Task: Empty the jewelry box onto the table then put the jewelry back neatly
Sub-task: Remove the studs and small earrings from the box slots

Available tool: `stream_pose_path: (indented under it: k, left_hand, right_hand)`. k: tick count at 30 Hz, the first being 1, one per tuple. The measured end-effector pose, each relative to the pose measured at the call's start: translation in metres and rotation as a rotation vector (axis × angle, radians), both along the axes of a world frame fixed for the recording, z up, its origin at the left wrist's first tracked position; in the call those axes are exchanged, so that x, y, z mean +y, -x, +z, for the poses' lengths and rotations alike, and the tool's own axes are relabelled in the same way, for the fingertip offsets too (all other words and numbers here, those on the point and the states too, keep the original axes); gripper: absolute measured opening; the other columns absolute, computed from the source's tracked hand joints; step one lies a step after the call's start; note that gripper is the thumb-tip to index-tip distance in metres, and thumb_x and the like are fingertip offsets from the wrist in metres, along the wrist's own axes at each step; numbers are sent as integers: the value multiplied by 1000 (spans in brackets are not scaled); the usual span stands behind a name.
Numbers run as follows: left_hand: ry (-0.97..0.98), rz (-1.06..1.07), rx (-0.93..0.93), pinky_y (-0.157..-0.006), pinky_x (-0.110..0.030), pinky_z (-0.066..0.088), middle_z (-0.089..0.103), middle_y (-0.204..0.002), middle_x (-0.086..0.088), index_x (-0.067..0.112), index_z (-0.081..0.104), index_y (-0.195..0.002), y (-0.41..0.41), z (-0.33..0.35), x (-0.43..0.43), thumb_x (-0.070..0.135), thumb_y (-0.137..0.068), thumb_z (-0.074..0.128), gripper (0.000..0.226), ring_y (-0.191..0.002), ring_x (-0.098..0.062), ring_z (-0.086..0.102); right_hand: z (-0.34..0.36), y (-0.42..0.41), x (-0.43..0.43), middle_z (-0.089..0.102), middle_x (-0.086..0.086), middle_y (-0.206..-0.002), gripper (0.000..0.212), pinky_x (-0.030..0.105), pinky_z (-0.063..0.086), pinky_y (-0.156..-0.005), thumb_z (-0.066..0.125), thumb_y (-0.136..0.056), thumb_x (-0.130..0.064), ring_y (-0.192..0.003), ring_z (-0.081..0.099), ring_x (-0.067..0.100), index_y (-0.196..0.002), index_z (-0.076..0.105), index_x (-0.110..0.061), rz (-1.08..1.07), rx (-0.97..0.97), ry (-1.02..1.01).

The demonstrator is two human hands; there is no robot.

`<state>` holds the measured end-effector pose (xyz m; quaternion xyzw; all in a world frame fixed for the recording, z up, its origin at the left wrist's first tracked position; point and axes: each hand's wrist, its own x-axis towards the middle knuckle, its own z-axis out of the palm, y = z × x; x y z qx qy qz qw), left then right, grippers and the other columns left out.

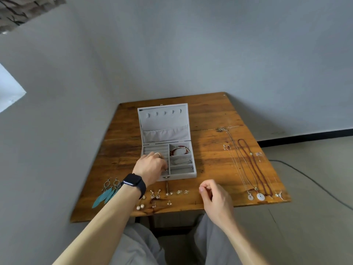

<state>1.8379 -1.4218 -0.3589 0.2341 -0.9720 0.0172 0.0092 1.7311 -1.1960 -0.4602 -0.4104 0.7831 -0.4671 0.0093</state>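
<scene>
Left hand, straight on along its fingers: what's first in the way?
Probably the middle divider of the jewelry box, just beyond the left hand over the ring rolls; depth unclear, fingertips may touch rolls first.

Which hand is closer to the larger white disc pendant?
Right. The right hand is at the table's front edge, left of the larger white disc pendant and apart from it. The left hand is farther left, fingers inside the jewelry box's left section.

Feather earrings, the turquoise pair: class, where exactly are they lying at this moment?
In the head view, the feather earrings lie on the table near its front-left edge, just left of the watch on the person's wrist.
</scene>
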Motion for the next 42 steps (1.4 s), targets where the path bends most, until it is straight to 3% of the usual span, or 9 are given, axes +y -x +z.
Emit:
stream_pose_path:
  k: [3,9,11,14,19,25,28,34,42]
  left_hand:
    - [-2,28,-17,-90,-30,40,61,-120,6,28,69,-108,5,0,4,16,-94,57,22,-113,-17,51]
    - [27,-3,-65,-93,-35,43,62,-124,7,29,72,-114,6,6,3,29,-96,58,23,-116,-19,54]
    - [32,-6,-63,-93,-33,41,62,-124,8,31,72,-113,5,6,2,25,-96,61,21,-118,-17,53]
    - [40,5,-34,-92,-32,43,64,-120,6,28,71,-113,3,3,3,19,-96,60,22,-114,-18,55]
    - [28,-9,-20,-92,-34,46,65,-118,7,28,73,-113,-1,3,5,27,-98,57,22,-110,-17,56]
    - [64,10,-22,-89,-32,43,65,-116,3,23,71,-113,2,-3,5,21,-98,59,19,-109,-19,55]
    - [-1,59,65,-90,-32,42,64,-114,3,23,68,-112,-3,-4,6,24,-99,56,18,-110,-18,55]
    - [-117,175,428,-81,-28,48,62,-108,9,26,68,-104,-43,-15,39,31,-97,60,11,-101,-11,57]
    - [-144,71,418,-102,-34,43,63,-125,8,27,75,-100,-72,-46,91,34,-93,65,14,-118,-10,55]
  right_hand:
    - [-1,0,0,55,-26,-84,5,1,42,-59,57,-96,-36,-81,58,-8,-96,52,-36,1,50,-21]
    - [-1,-1,-1,55,-26,-84,5,0,36,-57,60,-94,-33,-77,54,-14,-96,56,-34,-7,72,-43]
    - [-3,-2,-2,56,-25,-84,7,0,37,-56,62,-94,-31,-77,54,-13,-96,56,-34,-10,70,-55]
    - [-3,0,-1,57,-25,-85,6,2,38,-57,62,-95,-32,-80,56,-11,-96,57,-35,1,52,-67]
    - [-2,1,0,51,-36,-85,4,2,41,-58,61,-95,-34,-86,57,-11,-96,58,-37,31,52,-55]
    - [-1,2,1,55,-32,-86,7,4,44,-66,60,-95,-34,-92,57,-6,-97,56,-40,64,33,-56]
    - [2,4,2,58,-28,-88,8,5,45,-67,61,-95,-30,-90,58,-5,-97,59,-37,82,10,-76]
    - [8,3,7,54,-30,-90,7,7,44,-67,64,-95,-23,-86,57,-6,-100,64,-29,94,7,-97]
    - [4,-9,7,60,-21,-97,11,14,41,-79,59,-93,-32,-95,52,-2,-98,68,-29,152,79,-92]
